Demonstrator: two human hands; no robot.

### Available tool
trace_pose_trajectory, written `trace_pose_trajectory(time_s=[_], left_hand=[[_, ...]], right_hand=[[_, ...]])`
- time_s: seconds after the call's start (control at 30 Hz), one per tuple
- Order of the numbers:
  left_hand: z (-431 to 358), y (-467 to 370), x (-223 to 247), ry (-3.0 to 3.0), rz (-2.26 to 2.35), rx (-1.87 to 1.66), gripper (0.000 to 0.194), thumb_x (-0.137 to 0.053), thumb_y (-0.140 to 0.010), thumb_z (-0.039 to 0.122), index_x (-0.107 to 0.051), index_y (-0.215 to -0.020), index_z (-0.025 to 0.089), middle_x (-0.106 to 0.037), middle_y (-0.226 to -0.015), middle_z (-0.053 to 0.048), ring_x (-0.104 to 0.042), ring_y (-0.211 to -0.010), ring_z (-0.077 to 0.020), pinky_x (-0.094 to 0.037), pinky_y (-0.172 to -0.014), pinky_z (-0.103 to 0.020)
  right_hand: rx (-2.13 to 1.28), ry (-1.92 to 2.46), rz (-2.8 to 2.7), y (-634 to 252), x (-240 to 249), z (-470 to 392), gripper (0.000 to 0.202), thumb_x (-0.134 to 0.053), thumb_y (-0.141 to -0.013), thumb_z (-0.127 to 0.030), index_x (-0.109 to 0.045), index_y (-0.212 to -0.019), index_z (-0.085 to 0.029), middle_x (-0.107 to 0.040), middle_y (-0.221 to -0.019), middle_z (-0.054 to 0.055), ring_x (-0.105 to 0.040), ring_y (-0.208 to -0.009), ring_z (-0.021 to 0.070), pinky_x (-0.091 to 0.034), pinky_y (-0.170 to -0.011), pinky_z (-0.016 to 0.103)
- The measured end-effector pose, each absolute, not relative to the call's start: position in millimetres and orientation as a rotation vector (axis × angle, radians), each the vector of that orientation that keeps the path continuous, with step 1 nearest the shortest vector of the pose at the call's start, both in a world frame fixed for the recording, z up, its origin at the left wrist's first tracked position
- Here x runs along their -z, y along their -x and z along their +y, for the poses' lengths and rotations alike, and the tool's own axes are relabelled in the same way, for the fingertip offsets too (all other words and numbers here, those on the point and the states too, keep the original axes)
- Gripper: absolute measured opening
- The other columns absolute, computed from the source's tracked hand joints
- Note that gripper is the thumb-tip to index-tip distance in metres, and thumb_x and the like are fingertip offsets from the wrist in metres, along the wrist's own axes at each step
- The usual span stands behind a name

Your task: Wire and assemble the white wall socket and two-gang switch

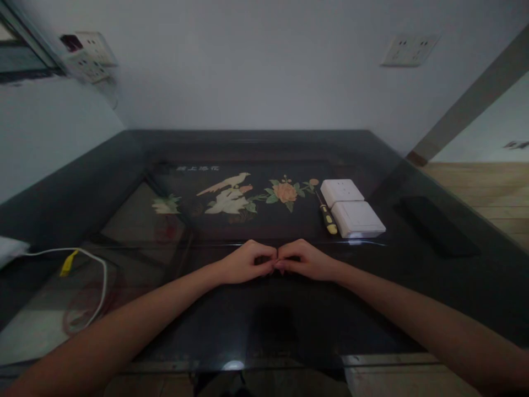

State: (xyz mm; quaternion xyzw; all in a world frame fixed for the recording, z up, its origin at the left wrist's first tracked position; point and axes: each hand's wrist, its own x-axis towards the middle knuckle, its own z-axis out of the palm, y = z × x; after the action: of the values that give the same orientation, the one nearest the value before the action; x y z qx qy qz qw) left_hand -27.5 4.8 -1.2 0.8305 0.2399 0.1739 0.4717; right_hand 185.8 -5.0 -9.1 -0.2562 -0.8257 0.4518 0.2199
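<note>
My left hand (251, 261) and my right hand (308, 260) meet at the fingertips over the dark glossy tabletop (215, 320). On both, the fingers are curled and the thumb and fingers come together; nothing shows in either hand. Beyond my right hand lies a screwdriver (328, 219) with a yellow and black handle, its shaft pointing away from me. Right beside it sit two white wall-plate boxes, a socket (342, 191) at the back and a plain-faced one (359, 217) in front.
A dark flat rectangular object (438, 226) lies at the right. On the left runs a white cable (103, 275) with a yellow tag (68, 263). An inlaid bird-and-flower panel (185, 229) spans the middle. Wall sockets (409, 51) are mounted behind the table.
</note>
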Motion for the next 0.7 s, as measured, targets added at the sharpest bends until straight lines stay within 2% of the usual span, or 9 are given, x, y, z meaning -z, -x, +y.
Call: trace_pose_trajectory(time_s=[0.13,0.3,0.43,0.7], left_hand=[[3.9,27.8,-0.4,-2.026,0.6,-0.42,0.032,-0.05,-0.096,0.033,-0.057,-0.07,0.015,-0.052,-0.056,0.005,-0.046,-0.052,-0.0081,-0.035,-0.053,-0.018],[4.0,27.8,-0.9,-2.027,0.603,-0.421,0.033,-0.049,-0.095,0.035,-0.056,-0.069,0.016,-0.054,-0.057,0.004,-0.048,-0.052,-0.0088,-0.036,-0.053,-0.018],[4.5,27.9,0.3,-2.039,0.588,-0.417,0.032,-0.049,-0.094,0.034,-0.056,-0.068,0.016,-0.055,-0.058,0.003,-0.049,-0.053,-0.0091,-0.037,-0.055,-0.019],[3.7,28.1,0.4,-2.062,0.58,-0.419,0.03,-0.05,-0.093,0.03,-0.055,-0.068,0.016,-0.054,-0.06,0.003,-0.048,-0.055,-0.0094,-0.036,-0.057,-0.02]], right_hand=[[-1.271,0.751,-2.301,-186.7,12.0,-4.0,0.027,-0.057,-0.097,-0.04,-0.065,-0.093,-0.014,-0.066,-0.084,0.0,-0.064,-0.072,0.0125,-0.055,-0.069,0.031],[-1.293,0.773,-2.319,-186.8,12.7,-3.2,0.027,-0.058,-0.096,-0.037,-0.063,-0.112,-0.015,-0.068,-0.104,0.005,-0.067,-0.085,0.0159,-0.058,-0.075,0.035],[-1.294,0.765,-2.328,-187.2,12.7,-3.4,0.028,-0.059,-0.096,-0.037,-0.062,-0.115,-0.016,-0.067,-0.108,0.006,-0.067,-0.089,0.0171,-0.058,-0.078,0.037],[-1.281,0.743,-2.323,-187.7,10.9,-5.5,0.027,-0.058,-0.097,-0.037,-0.063,-0.111,-0.016,-0.068,-0.105,0.005,-0.067,-0.087,0.0163,-0.058,-0.078,0.037]])
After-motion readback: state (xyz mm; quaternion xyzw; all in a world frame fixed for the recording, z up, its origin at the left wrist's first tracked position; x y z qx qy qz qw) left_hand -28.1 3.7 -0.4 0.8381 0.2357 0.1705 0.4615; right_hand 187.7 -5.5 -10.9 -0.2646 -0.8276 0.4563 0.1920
